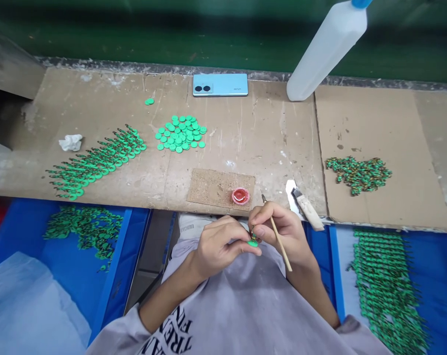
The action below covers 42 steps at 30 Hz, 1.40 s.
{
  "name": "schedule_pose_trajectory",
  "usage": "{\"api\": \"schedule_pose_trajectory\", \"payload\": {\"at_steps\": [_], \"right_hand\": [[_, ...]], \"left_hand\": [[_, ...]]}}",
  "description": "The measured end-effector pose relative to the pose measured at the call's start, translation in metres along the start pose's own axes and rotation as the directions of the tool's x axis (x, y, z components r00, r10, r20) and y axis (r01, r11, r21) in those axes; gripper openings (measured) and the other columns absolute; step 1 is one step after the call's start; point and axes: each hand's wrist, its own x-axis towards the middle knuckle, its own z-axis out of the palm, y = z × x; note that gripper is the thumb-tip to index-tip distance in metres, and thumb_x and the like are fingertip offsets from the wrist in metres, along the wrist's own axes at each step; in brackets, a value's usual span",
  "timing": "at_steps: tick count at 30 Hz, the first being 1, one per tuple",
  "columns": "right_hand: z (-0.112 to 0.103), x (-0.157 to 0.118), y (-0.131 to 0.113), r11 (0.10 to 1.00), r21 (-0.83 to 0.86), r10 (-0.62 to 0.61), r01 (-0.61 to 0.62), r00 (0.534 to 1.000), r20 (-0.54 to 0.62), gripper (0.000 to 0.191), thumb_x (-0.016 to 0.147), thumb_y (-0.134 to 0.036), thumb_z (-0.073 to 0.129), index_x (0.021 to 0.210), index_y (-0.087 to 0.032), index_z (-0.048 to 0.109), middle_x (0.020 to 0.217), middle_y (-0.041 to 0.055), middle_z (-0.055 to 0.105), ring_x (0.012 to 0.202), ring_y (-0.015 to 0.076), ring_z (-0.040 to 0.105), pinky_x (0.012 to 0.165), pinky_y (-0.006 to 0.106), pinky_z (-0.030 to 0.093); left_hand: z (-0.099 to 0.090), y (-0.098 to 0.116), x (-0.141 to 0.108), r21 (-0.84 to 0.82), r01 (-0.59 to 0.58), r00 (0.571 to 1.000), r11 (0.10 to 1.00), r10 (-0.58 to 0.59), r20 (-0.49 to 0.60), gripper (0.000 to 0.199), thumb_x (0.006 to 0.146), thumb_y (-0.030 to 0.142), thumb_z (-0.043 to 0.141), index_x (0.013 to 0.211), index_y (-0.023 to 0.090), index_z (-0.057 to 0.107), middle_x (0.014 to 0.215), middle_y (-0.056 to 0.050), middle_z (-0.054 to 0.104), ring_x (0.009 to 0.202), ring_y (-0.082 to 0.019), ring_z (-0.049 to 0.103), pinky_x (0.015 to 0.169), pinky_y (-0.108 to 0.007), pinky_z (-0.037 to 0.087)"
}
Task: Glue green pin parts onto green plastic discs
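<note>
Near the table's front edge, my left hand (223,244) pinches a green disc (252,243) between thumb and finger. My right hand (282,231) touches it from the right, its fingertips closed on a small dark figure piece (253,232) standing on the disc. A thin wooden brush (281,244) is also held in my right hand, its tip pointing up and away. Just beyond the hands, a small dish of red liquid (240,196) rests on a brown board (208,187). Loose green discs (181,133) lie in a pile farther back.
Rows of assembled pieces (97,162) stand at left, beside crumpled tissue (71,143). A phone (221,85) and a white bottle (326,52) are at the back. A flat-bladed tool (308,209) and small figures (358,173) lie right. Blue trays (114,266) of pieces flank the lap.
</note>
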Motion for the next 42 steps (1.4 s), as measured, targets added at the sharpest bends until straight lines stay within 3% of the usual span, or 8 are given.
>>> {"api": "schedule_pose_trajectory", "payload": {"at_steps": [10,15,22,32,38,42], "right_hand": [[-0.005,-0.001,0.003,0.999,-0.029,0.018,-0.018,1.0,0.017,0.013,0.092,-0.032,0.083,0.09,-0.024,0.072,0.081,-0.0005,0.071,0.067,0.0125,0.064,0.06,0.023,0.05],[-0.004,-0.001,0.005,0.999,0.007,0.04,-0.041,0.998,0.041,0.014,0.093,-0.033,0.082,0.09,-0.024,0.07,0.081,-0.0007,0.07,0.066,0.0123,0.062,0.059,0.023,0.048],[-0.002,0.002,0.004,0.999,0.0,0.035,-0.035,0.999,0.034,0.019,0.092,-0.036,0.082,0.087,-0.023,0.069,0.077,-0.0003,0.068,0.065,0.0134,0.061,0.058,0.025,0.048],[0.001,0.001,0.003,0.999,0.0,0.053,-0.053,0.998,0.033,0.024,0.091,-0.04,0.082,0.087,-0.023,0.067,0.078,0.0012,0.07,0.064,0.0144,0.062,0.058,0.026,0.049],[0.004,-0.001,0.005,0.999,0.029,0.025,-0.026,0.999,0.03,0.024,0.092,-0.042,0.081,0.089,-0.023,0.066,0.079,0.0,0.068,0.064,0.0137,0.061,0.058,0.026,0.048],[0.005,-0.001,0.005,0.999,0.04,0.014,-0.015,1.0,0.014,0.026,0.091,-0.042,0.082,0.088,-0.024,0.064,0.078,-0.0005,0.066,0.063,0.0135,0.06,0.057,0.026,0.048]], "left_hand": [[0.001,-0.004,-0.002,0.175,-0.136,0.988,0.975,0.147,-0.053,0.021,0.088,0.018,0.083,0.087,0.019,0.062,0.081,-0.001,0.073,0.073,-0.014,0.071,0.067,-0.025,0.059],[0.001,-0.002,-0.002,0.114,-0.151,0.985,0.982,0.159,-0.062,0.025,0.086,0.015,0.084,0.085,0.019,0.059,0.079,0.001,0.072,0.073,-0.013,0.071,0.066,-0.024,0.058],[0.001,-0.002,-0.006,0.028,-0.064,0.996,0.998,0.065,-0.064,0.026,0.09,0.017,0.081,0.075,0.018,0.059,0.079,-0.001,0.074,0.074,-0.013,0.072,0.064,-0.024,0.057],[0.001,-0.002,-0.008,-0.098,-0.031,0.999,0.995,0.027,-0.042,0.018,0.095,0.009,0.071,0.08,0.018,0.066,0.082,-0.001,0.069,0.077,-0.013,0.068,0.065,-0.024,0.055],[0.001,-0.002,-0.004,-0.142,-0.093,0.995,0.985,0.086,-0.055,0.03,0.092,0.006,0.072,0.076,0.019,0.05,0.083,0.0,0.068,0.072,-0.012,0.064,0.063,-0.025,0.053],[0.003,-0.003,-0.002,-0.184,-0.062,0.997,0.981,0.053,-0.053,0.039,0.086,0.005,0.08,0.074,0.02,0.045,0.082,0.001,0.067,0.07,-0.01,0.063,0.062,-0.022,0.053]]}}
